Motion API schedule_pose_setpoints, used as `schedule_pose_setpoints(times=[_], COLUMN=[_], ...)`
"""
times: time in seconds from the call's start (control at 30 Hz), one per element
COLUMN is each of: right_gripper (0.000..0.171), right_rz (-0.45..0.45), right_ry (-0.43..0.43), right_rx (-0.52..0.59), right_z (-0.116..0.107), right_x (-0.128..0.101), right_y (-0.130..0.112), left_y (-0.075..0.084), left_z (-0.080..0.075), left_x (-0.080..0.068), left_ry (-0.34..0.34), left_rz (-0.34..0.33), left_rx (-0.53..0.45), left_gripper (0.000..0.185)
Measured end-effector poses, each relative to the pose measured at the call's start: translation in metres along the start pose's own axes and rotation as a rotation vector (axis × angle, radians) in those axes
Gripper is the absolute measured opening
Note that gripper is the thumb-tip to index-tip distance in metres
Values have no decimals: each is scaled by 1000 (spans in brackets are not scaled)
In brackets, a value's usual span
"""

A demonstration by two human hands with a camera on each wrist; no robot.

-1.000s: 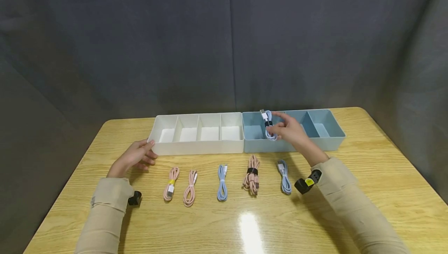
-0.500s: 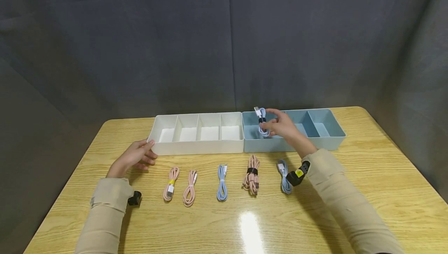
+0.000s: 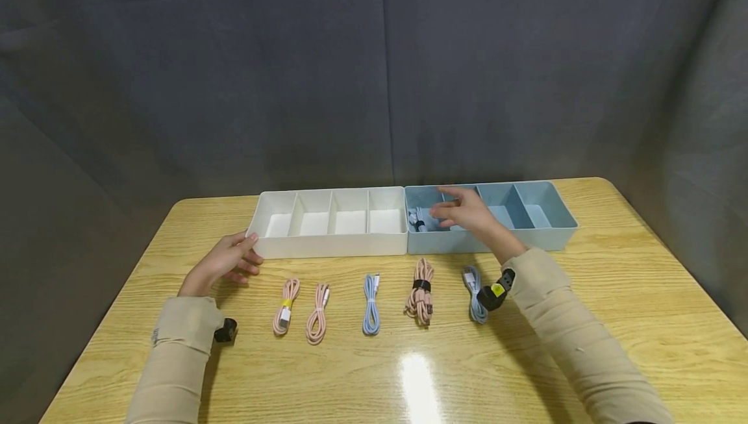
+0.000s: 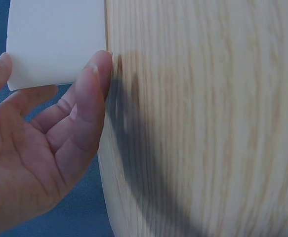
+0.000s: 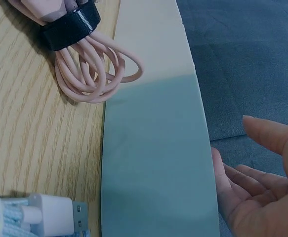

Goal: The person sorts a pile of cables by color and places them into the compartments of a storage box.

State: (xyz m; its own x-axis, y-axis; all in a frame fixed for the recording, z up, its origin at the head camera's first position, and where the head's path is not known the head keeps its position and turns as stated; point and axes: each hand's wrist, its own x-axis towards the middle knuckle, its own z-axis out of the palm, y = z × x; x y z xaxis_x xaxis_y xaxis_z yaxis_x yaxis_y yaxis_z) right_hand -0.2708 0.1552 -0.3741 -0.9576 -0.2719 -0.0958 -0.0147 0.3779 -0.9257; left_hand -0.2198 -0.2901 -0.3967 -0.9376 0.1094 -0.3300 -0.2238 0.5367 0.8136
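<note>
My right hand (image 3: 467, 211) hovers over the left part of the blue divided box (image 3: 491, 242), thumb and fingers apart and holding nothing. Just left of its fingertips, a light blue charging cable (image 3: 418, 219) with a black strap lies in the box's leftmost compartment, partly hidden by the front wall. In the right wrist view, the right hand (image 5: 262, 185) is beyond the blue wall, fingers spread. My left hand (image 3: 224, 260) touches the left end of the white divided box (image 3: 330, 247) with its thumb at the front corner; its other fingers are relaxed beside the end wall (image 4: 57, 44).
On the wooden table (image 3: 327, 378), before the boxes, lie two pink cables (image 3: 286, 307), a light blue cable (image 3: 371, 305), a strapped pink cable bundle (image 3: 421, 291) and another light blue cable (image 3: 474, 287). A dark curtain (image 3: 292, 86) hangs behind.
My right hand moved left with the strapped light blue cable, then let it go into the leftmost blue compartment. The left hand has stayed where it was.
</note>
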Motion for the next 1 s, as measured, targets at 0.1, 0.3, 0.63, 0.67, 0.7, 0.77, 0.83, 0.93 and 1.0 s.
schedule_pose_setpoints(times=[0.1, 0.3, 0.63, 0.67, 0.7, 0.77, 0.83, 0.93, 1.0], right_gripper=[63, 62, 63, 63, 64, 64, 62, 60, 60], right_rz=[-5, -9, -28, -29, -31, -33, -32, -39, -46], right_ry=[-3, -15, -51, -52, -53, -54, -54, -57, -63], right_rx=[14, 59, 111, 112, 113, 112, 117, 119, 120], right_z=[0, -3, -10, -10, -11, -12, -13, -14, -15], right_x=[-1, -6, -21, -23, -24, -27, -30, -34, -37], right_y=[0, -1, -2, -2, -3, -4, -4, -5, -5], left_y=[0, 1, 1, 1, 1, 1, 1, 1, 0], left_z=[0, 1, 1, 1, 1, 1, 1, 1, 1], left_x=[0, 0, 1, 1, 1, 1, 1, 1, 1], left_ry=[3, 8, 0, -1, -3, -5, -6, -5, -2], left_rz=[-2, 4, -15, -18, -20, -20, -18, -16, -15], left_rx=[1, 2, -7, -10, -11, -13, -13, -14, -13], left_gripper=[61, 62, 63, 63, 63, 63, 63, 63, 62])
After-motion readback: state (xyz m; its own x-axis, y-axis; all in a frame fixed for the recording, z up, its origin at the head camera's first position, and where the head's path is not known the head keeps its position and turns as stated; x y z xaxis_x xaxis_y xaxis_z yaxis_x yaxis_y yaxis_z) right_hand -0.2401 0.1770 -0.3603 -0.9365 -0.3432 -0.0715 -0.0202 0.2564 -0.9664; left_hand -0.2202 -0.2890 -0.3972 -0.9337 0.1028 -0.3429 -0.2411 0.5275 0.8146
